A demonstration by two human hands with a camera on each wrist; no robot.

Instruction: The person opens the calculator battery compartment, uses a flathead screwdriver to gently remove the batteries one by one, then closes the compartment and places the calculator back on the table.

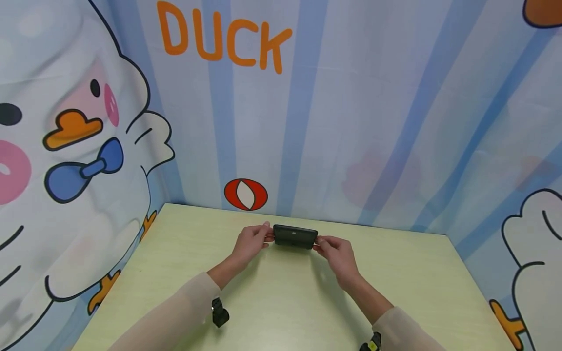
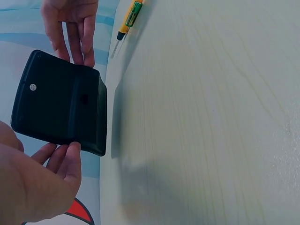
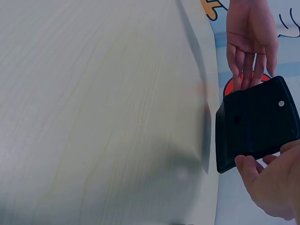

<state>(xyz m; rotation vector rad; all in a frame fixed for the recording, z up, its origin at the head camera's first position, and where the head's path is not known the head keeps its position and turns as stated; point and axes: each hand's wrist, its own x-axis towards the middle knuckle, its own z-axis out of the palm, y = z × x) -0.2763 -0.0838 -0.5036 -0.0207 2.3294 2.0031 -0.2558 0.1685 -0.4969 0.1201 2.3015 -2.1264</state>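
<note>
In the head view, a dark, flat, rectangular black case [image 1: 295, 237] is held up above the pale table between both hands. My left hand [image 1: 251, 242] holds its left end and my right hand [image 1: 337, 254] holds its right end. The left wrist view shows the underside of the case [image 2: 63, 103], with a small round silver stud and a slanted strip along one edge. Fingers of the left hand [image 2: 44, 178] meet one short side there. In the right wrist view the right hand [image 3: 272, 185] grips the opposite side. Its exact kind is unclear.
The pale wooden table [image 1: 281, 312] ends at a blue striped curtain [image 1: 351, 122] with printed ducks. A slim yellow-and-green tool with a thin metal tip [image 2: 130, 18], resembling a screwdriver, appears near the table edge in the left wrist view. Both wrists wear black devices.
</note>
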